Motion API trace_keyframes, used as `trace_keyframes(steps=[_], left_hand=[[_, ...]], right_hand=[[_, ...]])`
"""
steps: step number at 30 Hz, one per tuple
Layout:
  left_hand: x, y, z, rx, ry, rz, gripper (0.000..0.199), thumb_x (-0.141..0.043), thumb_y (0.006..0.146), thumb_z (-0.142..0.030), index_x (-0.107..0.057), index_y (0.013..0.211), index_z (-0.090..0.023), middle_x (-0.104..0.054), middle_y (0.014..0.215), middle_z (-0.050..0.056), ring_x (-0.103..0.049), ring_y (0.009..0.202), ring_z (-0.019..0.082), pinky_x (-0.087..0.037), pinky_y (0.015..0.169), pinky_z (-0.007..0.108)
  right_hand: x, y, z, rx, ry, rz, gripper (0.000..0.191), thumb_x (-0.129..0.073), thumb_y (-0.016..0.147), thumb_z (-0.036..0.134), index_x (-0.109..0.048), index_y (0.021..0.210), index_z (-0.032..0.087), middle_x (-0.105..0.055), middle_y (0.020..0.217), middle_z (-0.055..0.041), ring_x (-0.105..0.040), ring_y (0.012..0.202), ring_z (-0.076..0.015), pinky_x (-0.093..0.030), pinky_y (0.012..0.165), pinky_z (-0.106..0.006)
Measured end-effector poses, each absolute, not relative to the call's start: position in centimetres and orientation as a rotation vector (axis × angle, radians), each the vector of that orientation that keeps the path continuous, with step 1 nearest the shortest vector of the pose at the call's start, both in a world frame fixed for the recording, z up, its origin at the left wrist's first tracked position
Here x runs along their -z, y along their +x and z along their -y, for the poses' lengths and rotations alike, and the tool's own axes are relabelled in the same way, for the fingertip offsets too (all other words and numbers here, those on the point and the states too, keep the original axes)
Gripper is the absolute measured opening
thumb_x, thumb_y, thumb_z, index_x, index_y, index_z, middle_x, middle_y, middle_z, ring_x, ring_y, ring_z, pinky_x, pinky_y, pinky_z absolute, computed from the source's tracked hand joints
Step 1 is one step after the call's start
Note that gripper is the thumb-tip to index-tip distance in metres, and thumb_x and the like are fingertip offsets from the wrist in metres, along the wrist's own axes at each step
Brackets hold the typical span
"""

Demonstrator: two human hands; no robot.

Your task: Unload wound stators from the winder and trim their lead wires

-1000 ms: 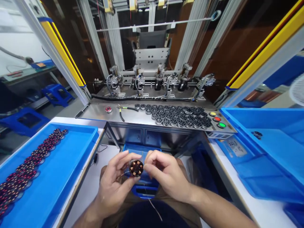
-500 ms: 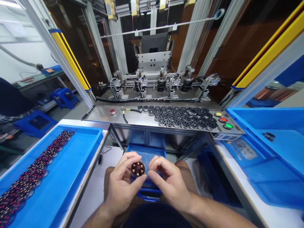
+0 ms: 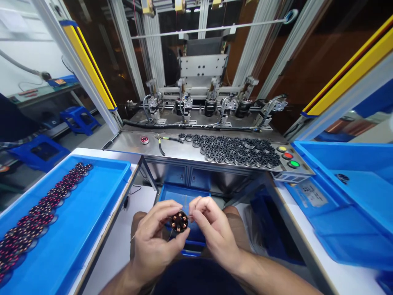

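A round motor stator (image 3: 179,221) with copper-wound poles is gripped by its rim between the thumb and fingers of my left hand (image 3: 158,233), its face turned towards me. Close at its right side is my right hand (image 3: 213,229), thumb and forefinger pinched together; whatever lies between those fingertips is too fine to make out. A thin wire end shows below the stator, by my left palm. Both hands are above my lap, over a blue bin (image 3: 196,241).
Rows of bare stators (image 3: 236,149) cover the steel bench, with cutters (image 3: 164,141) and one red-wound stator (image 3: 144,140) to their left. Wound stators lie in the left blue tray (image 3: 101,196). A blue bin (image 3: 353,213) stands right, near coloured buttons (image 3: 287,156). Behind is a winding machine (image 3: 202,102).
The view has shifted slightly. My right hand's pinched fingers have come up a little beside the stator, which my left hand still holds and has turned slightly.
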State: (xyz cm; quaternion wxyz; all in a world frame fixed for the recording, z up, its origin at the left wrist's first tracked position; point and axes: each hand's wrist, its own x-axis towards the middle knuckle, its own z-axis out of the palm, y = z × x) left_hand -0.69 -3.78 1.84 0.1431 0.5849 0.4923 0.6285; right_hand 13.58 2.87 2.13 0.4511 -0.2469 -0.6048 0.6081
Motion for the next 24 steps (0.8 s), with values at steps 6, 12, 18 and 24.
trace_keyframes(steps=[6,12,18,24], left_hand=[[-1.7,-0.8,4.0,-1.755,1.784,-1.429,0.047,-0.075,0.072,-0.004,-0.066,0.114,-0.024,-0.069,0.107,0.007,-0.068,0.097,0.020,-0.059,0.083,0.029],[-1.8,-0.9,3.9,-1.808,1.569,-1.299,0.049,-0.076,0.071,-0.004,-0.067,0.113,-0.026,-0.068,0.109,0.003,-0.068,0.100,0.017,-0.058,0.085,0.023],[-2.3,-1.2,3.8,-1.782,1.358,-1.262,0.046,-0.078,0.070,-0.004,-0.070,0.108,-0.028,-0.070,0.105,0.000,-0.070,0.097,0.014,-0.056,0.085,0.018],[-2.4,-0.9,4.0,-1.783,1.376,-1.269,0.046,-0.079,0.069,-0.006,-0.070,0.108,-0.028,-0.070,0.106,0.001,-0.070,0.096,0.015,-0.057,0.084,0.019]], right_hand=[[-3.3,13.6,-3.3,-1.268,-0.550,1.639,0.017,-0.063,0.089,0.035,-0.057,0.083,0.021,-0.056,0.084,-0.0033,-0.054,0.081,-0.0179,-0.046,0.076,-0.032],[-2.9,12.9,-3.4,-1.483,-0.634,1.432,0.024,-0.065,0.088,0.040,-0.057,0.077,0.020,-0.054,0.074,0.0001,-0.052,0.069,-0.0141,-0.044,0.067,-0.027],[-2.7,13.7,-3.4,-1.559,-0.478,1.538,0.025,-0.074,0.081,0.042,-0.064,0.075,0.020,-0.058,0.072,-0.0010,-0.055,0.069,-0.0154,-0.046,0.066,-0.029],[-3.2,13.9,-3.1,-1.368,-0.526,1.578,0.021,-0.068,0.086,0.032,-0.063,0.070,0.019,-0.059,0.067,-0.0004,-0.055,0.064,-0.0142,-0.046,0.064,-0.028]])
